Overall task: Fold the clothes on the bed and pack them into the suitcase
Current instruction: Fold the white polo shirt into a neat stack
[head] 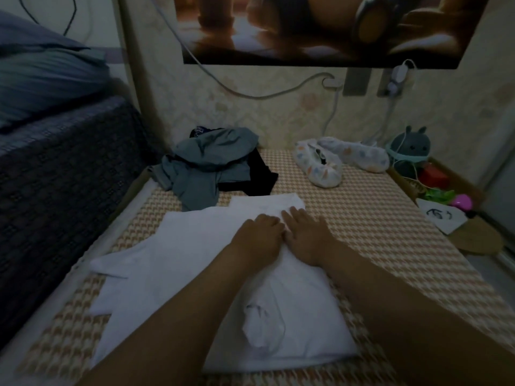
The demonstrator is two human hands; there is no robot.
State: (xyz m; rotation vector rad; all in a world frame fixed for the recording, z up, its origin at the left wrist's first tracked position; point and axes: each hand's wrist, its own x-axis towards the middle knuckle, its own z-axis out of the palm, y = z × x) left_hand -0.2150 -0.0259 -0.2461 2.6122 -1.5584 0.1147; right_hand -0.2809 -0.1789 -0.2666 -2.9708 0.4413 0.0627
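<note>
A white shirt (pixel 172 252) lies spread on the bed's houndstooth mat (pixel 362 218), partly folded, with one sleeve sticking out to the left. My left hand (pixel 257 235) and my right hand (pixel 305 232) rest side by side, palms down, on the shirt's upper middle. The right hand's fingers lie flat; the left hand's fingers are slightly bent and hold nothing. Behind the shirt sits a crumpled grey-blue garment (pixel 206 162) on top of a black garment (pixel 260 174). No suitcase is in view.
A pair of white patterned slippers (pixel 326 165) lies at the back right near a dark plush toy (pixel 409 147). Small coloured items and a white bag (pixel 440 215) sit at the right edge. A dark textured sofa (pixel 55 174) borders the left. Cables hang on the wall.
</note>
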